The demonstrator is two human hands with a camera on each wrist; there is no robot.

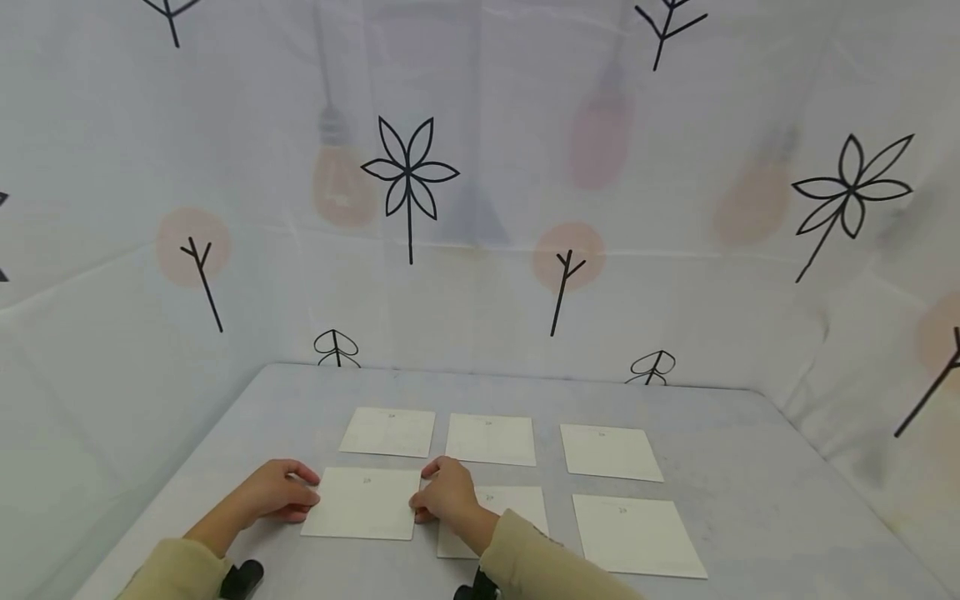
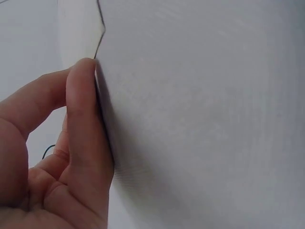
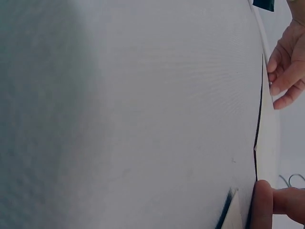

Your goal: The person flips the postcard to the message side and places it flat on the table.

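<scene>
A cream-white rectangular card with a tiny printed mark near its far edge lies at the front left of the table. My left hand holds its left edge, and my right hand holds the right edge with thumb and fingers bent. In the left wrist view, the thumb lies along the card's edge. The right wrist view shows the card nearly edge-on between both hands. Partly hidden under my right hand and sleeve is a second card.
Three similar cards form a back row: left, middle and right. Another card lies at the front right. A pale cloth covers the table. Printed white curtains stand behind and at both sides.
</scene>
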